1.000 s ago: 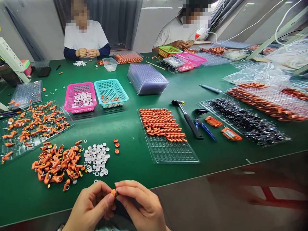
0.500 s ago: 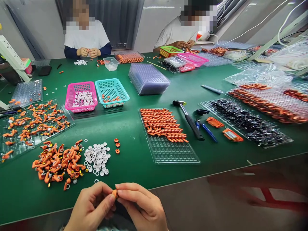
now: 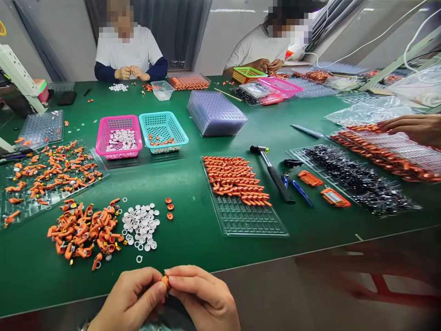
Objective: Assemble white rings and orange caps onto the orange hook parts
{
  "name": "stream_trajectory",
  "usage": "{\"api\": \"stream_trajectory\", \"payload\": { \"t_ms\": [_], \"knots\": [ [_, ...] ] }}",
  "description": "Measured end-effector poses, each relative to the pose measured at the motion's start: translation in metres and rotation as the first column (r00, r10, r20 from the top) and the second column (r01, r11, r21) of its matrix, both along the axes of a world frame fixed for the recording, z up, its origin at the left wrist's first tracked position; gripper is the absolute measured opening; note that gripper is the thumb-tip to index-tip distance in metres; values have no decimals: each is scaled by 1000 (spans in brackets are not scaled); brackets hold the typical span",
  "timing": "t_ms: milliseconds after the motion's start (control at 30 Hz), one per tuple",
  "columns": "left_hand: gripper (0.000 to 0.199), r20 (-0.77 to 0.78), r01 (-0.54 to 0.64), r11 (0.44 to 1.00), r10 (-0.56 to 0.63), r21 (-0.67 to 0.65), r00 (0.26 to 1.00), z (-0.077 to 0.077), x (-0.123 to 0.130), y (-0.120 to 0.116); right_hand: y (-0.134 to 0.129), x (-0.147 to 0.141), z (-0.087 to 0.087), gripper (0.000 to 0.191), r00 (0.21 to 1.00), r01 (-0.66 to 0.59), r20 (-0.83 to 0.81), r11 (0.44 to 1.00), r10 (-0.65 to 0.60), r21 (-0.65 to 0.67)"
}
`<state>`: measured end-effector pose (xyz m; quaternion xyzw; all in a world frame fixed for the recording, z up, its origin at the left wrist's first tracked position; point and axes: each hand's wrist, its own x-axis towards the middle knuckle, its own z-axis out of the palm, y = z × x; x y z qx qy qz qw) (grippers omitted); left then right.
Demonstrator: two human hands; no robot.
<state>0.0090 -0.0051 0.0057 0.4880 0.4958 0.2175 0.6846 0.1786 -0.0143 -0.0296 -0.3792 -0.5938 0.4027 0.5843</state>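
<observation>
On the green table (image 3: 193,230), just beyond the fingertips, lie spare parts (image 3: 84,232); left hand (image 3: 132,301) and right hand (image 3: 203,299) pinch one orange part (image 3: 165,281) between them, best squeezed squarely.

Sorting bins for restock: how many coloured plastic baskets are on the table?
4: pink basket and teal basket side by side mid-left; green basket and another pink basket at the far end.

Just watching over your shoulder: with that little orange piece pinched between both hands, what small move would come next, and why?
Probably a firm squeeze to finish pressing the small orange part together. The left hand and right hand both pinch it at their fingertips just off the green table edge, and it is mostly hidden, so whether it is seated cannot be told. The clear tray has bare rows.
</observation>
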Motion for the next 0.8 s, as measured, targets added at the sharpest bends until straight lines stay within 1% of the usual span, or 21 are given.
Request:
{"api": "stream_trajectory", "payload": {
  "t_ms": [100, 167, 333, 400, 500, 567, 667, 800],
  "knots": [
    [46, -119, 92, 991, -80, 100, 990, 4, -3, 2, -1, 1, 0, 23, 1000, -25, 0, 1000, 25, 4],
    [44, -175, 145, 979, -119, 141, 977, 7, -4, 3, -1, 1, -1, 23, 999, -30, 11, 1000, 30, 9],
    [41, -194, 179, 973, -149, 147, 970, 11, -5, 5, -3, 2, -1, 22, 999, -31, 39, 999, 30, 27],
    [39, -225, 197, 961, -152, 195, 962, 10, -6, 4, -3, 1, -1, 22, 998, -34, 45, 999, 33, 20],
    [37, -302, 250, 921, -158, 298, 940, 8, -8, 3, -4, 1, -2, 23, 997, -56, 45, 998, 56, 3],
    [38, -333, 278, 900, -162, 337, 929, 8, -9, 2, -5, 2, -2, 24, 997, -70, 38, 998, 70, -9],
    [38, -345, 301, 871, -166, 388, 924, 10, -9, 1, -6, 3, -2, 25, 997, -74, 35, 997, 75, -24],
    [36, -367, 338, 811, -165, 477, 916, 12, -8, 1, -7, 6, 0, 27, 995, -88, 49, 996, 89, -27]
  ]
}}
